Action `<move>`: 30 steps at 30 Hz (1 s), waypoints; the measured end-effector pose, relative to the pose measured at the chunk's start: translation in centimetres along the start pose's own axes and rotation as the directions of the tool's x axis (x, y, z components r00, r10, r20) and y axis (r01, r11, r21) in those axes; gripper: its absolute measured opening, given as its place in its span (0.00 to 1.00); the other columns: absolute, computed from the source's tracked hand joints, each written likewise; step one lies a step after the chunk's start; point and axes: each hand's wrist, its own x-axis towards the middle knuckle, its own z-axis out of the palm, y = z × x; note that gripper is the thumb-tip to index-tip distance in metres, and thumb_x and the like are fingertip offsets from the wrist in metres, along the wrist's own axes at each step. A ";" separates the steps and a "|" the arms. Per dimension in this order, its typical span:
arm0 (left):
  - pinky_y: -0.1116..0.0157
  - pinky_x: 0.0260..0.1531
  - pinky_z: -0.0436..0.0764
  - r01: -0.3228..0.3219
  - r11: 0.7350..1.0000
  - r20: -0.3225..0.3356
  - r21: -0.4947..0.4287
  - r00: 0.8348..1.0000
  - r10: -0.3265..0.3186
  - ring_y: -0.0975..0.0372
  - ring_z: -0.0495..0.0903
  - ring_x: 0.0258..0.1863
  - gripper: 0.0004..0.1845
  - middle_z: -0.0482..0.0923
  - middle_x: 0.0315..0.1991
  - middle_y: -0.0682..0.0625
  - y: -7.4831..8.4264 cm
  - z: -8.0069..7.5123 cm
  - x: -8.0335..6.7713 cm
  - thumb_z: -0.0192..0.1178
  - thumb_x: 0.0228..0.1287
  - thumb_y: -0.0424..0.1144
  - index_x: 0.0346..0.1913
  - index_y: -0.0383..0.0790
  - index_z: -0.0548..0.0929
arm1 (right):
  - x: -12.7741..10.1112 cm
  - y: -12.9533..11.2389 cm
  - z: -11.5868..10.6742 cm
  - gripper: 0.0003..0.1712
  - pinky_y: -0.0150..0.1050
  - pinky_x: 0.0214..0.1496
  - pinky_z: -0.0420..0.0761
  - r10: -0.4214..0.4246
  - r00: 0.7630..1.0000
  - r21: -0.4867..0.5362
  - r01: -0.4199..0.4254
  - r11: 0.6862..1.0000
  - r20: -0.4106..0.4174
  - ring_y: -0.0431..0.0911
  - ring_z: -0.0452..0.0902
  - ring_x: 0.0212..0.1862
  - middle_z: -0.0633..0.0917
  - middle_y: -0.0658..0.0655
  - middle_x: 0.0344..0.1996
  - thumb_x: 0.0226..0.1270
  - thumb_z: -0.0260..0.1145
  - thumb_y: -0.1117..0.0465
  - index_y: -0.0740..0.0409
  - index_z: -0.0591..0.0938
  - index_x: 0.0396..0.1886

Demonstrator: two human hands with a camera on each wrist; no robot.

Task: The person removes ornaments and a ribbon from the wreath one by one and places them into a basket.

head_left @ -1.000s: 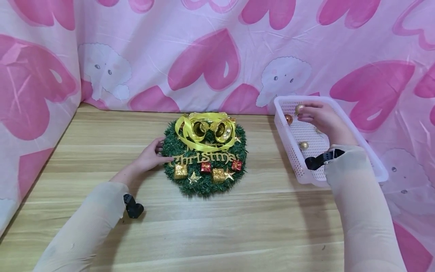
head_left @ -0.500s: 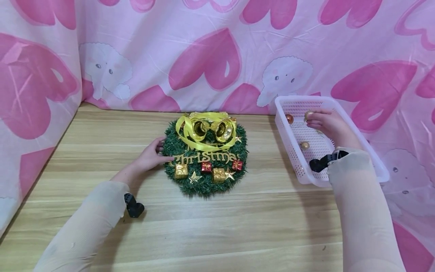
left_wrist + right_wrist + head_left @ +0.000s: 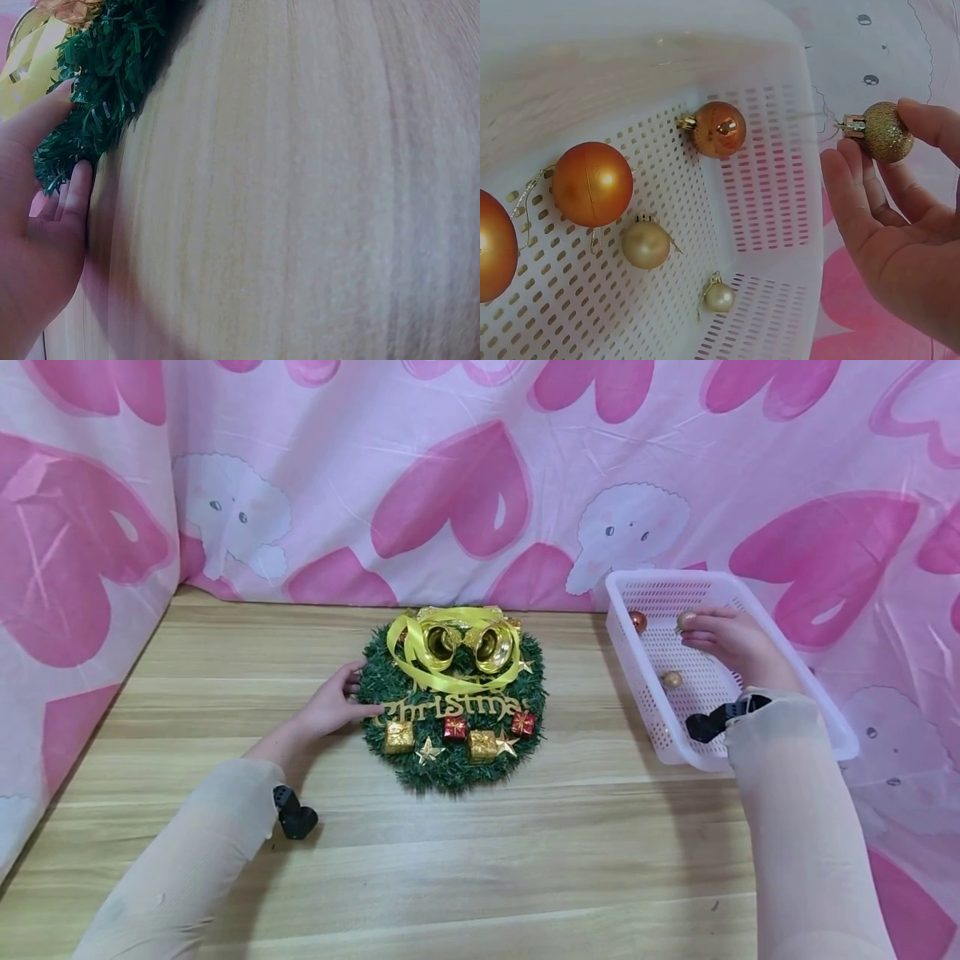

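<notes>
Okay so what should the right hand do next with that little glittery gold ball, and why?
Probably lift the glittery gold ball out of the white plastic basket toward the green tinsel wreath: the right hand already pinches it, and the left hand steadies the wreath's edge.

Small gold glitter bauble (image 3: 887,133), cap pointing left, pinched above the white basket (image 3: 757,589).

Both arms wear long, close-fitting sleeves of thin, pale cream fabric, slightly sheer, reaching to the wrists. The left sleeve (image 3: 187,852) shows a few faint grey smudges near the elbow. A small black camera unit (image 3: 294,814) sits under the left wrist. On the right sleeve (image 3: 806,835), a black strap with a black camera mount (image 3: 716,718) wraps the wrist. The left hand (image 3: 330,706) and the right hand (image 3: 738,643) are bare, without rings or gloves.
</notes>
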 end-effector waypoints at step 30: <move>0.47 0.66 0.64 0.006 0.999 -0.006 0.036 1.000 -0.006 0.42 0.60 0.62 0.54 0.55 0.66 0.32 -0.5 0.0 0.3 0.69 0.50 0.40 0.73 0.37 0.44 | 0.4 0.3 0.6 0.09 0.26 0.39 0.82 0.065 0.998 -0.155 -0.068 0.986 -0.023 0.33 0.81 0.33 0.84 0.38 0.27 0.65 0.61 0.57 0.39 0.82 0.27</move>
